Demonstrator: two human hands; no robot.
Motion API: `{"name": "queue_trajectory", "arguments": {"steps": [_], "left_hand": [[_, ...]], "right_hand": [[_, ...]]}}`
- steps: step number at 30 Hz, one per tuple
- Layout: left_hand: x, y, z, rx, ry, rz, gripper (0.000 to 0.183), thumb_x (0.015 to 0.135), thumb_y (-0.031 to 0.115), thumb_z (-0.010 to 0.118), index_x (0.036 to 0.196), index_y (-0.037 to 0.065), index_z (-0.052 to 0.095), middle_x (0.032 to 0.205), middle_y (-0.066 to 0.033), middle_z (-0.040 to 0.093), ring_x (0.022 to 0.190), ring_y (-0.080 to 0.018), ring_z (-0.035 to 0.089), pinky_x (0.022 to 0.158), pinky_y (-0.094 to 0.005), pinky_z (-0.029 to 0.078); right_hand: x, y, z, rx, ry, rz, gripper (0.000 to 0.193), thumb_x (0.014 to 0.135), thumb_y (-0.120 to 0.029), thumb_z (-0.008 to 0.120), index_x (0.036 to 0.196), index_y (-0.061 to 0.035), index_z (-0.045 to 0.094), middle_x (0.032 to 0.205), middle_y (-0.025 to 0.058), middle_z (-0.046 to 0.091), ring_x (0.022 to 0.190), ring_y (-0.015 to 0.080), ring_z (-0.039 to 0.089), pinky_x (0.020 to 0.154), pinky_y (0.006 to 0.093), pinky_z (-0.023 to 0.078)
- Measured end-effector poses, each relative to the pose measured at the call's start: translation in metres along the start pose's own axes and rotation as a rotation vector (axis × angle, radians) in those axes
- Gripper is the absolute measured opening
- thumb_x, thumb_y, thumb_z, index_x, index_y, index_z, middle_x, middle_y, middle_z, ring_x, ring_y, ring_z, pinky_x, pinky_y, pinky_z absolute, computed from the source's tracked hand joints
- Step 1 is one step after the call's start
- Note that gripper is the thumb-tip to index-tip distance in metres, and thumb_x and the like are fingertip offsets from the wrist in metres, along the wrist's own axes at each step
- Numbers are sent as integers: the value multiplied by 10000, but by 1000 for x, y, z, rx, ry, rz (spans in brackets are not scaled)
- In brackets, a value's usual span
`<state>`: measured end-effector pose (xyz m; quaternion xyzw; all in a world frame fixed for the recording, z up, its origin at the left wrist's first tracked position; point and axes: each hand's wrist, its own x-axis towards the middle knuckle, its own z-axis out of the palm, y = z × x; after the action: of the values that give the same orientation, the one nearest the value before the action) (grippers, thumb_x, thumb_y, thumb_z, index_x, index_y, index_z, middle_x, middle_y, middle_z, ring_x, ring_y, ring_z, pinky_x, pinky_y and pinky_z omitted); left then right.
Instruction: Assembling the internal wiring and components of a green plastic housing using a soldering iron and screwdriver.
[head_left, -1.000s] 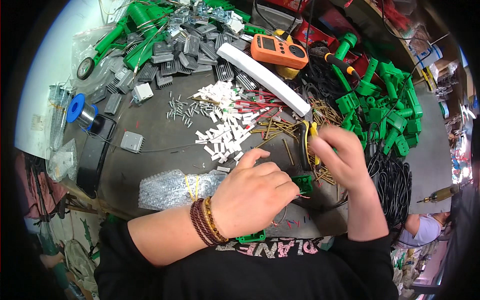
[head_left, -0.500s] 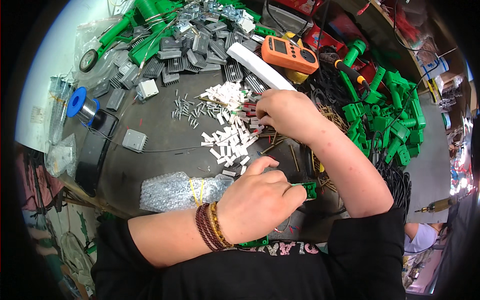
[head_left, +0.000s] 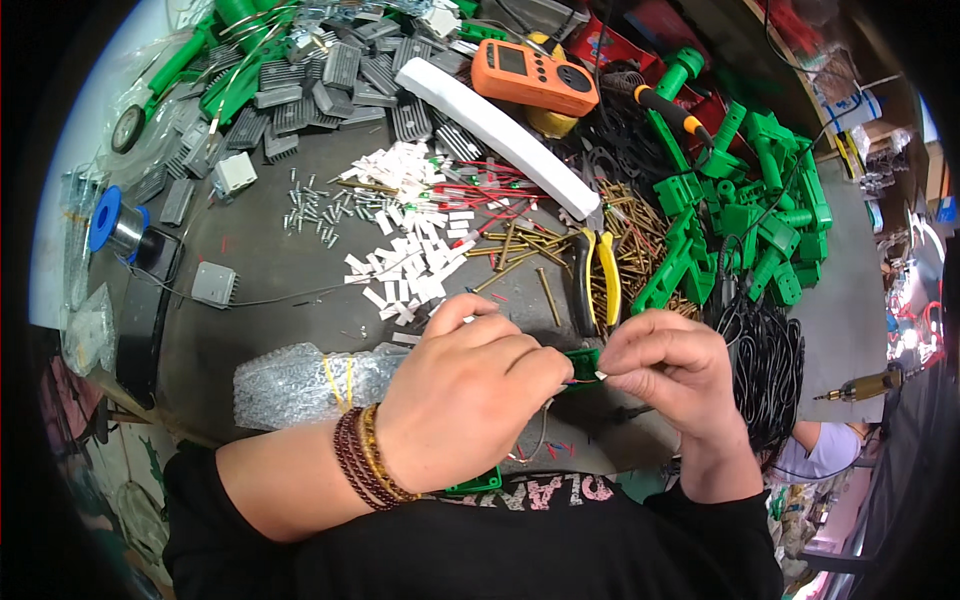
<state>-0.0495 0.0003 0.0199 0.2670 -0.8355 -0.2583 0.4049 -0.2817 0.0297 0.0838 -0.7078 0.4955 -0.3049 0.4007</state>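
From my remote seat, going left to right around the yellow-and-black pliers [head_left: 609,278], I find the blue spool [head_left: 117,225] of solder well out to their left, slightly higher; a grey finned block [head_left: 213,285] lies nearer, roughly level with them; the bubble-wrapped bundle [head_left: 290,385] sits below and left of them; the white pieces [head_left: 400,258] are scattered to their left, closer in; my left hand [head_left: 475,380] is below and left of the pliers, fingers curled, but its fingertips are hidden, so I cannot tell what it grips; the green case [head_left: 582,366] shows just below the pliers, between both hands; my right hand [head_left: 670,365], below and right of the pliers, pinches a small white piece [head_left: 600,376] between thumb and forefinger, beside that case; farther right of the pliers lie green plastic parts [head_left: 778,242] and, lower, black cable [head_left: 772,365].
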Motion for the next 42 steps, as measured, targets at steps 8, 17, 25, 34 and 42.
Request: {"name": "queue_trajectory", "arguments": {"steps": [8,17,25,34,42], "left_hand": [[0,2,-3,-5,-29,-4,152,782,83,761,904,116,677,835,-5,677,818,-210,629,930,-436,426],[-3,0,-4,-41,-40,-12,248,740,66,791,940,109,652,817,-9,671,805,-215,639,943,-445,420],[-1,6,-7,35,-112,-114,470,703,72,819,1105,102,577,763,28,664,826,-208,672,1016,-495,361],[-2,4,-4,34,-64,-82,315,725,127,812,1000,115,658,748,28,654,838,-190,645,1016,-496,343],[-4,3,-13,156,-149,-10,286,774,190,785,1037,109,707,1130,-64,649,1024,-263,591,1022,-478,333]], "right_hand": [[-23,14,15,244,204,93,146,771,66,757,911,26,742,952,120,711,887,191,692,802,289,542],[-6,11,28,131,51,38,108,791,5,744,898,-2,737,923,95,719,862,182,699,779,301,545],[9,3,26,-36,-88,-27,105,774,8,716,870,-34,713,907,73,714,840,213,706,728,310,557],[-5,-1,26,-252,92,-82,112,814,-33,771,892,-11,694,869,105,682,765,248,665,663,342,522],[-26,2,20,-373,241,87,91,859,-40,703,889,-11,621,790,111,622,709,288,615,634,366,485]]}}
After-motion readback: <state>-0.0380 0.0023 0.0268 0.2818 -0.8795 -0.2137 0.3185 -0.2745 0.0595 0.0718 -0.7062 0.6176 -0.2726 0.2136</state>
